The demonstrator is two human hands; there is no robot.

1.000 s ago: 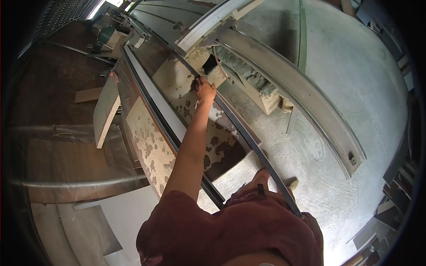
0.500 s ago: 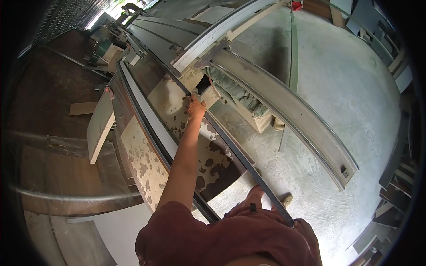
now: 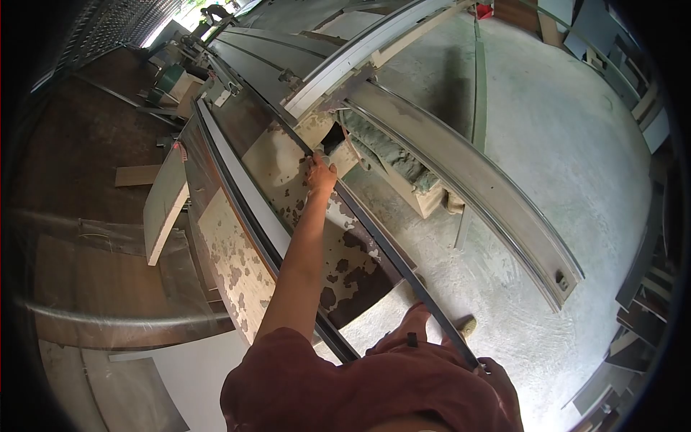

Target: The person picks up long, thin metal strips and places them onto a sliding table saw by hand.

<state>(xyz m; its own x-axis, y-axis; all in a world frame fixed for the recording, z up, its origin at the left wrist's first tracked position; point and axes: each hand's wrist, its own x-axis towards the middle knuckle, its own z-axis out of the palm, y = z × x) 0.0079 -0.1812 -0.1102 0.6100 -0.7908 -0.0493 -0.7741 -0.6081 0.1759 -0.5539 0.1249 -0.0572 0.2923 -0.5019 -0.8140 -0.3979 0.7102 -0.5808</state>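
A long, narrow dark strip [image 3: 392,252] runs diagonally from the machine at the upper left down to my right side. My left hand [image 3: 321,175], arm stretched forward, has its fingers closed around the strip above a worn, blotchy panel [image 3: 345,270]. At the near end of the strip is my right hand [image 3: 486,369], closed on it beside my body and partly hidden by the sleeve. Left of the panel lie a white strip [image 3: 248,180] and a dark rail [image 3: 248,230].
A long metal rail [image 3: 475,176] juts out over the concrete floor [image 3: 568,144] on the right. Under it sits a box [image 3: 425,198] with greenish cloth. A pale board [image 3: 165,205] leans at the left. Boards [image 3: 648,288] line the far right edge.
The surroundings sit very slightly further right and lower in the view. Both hands keep their hold on the dark strip.
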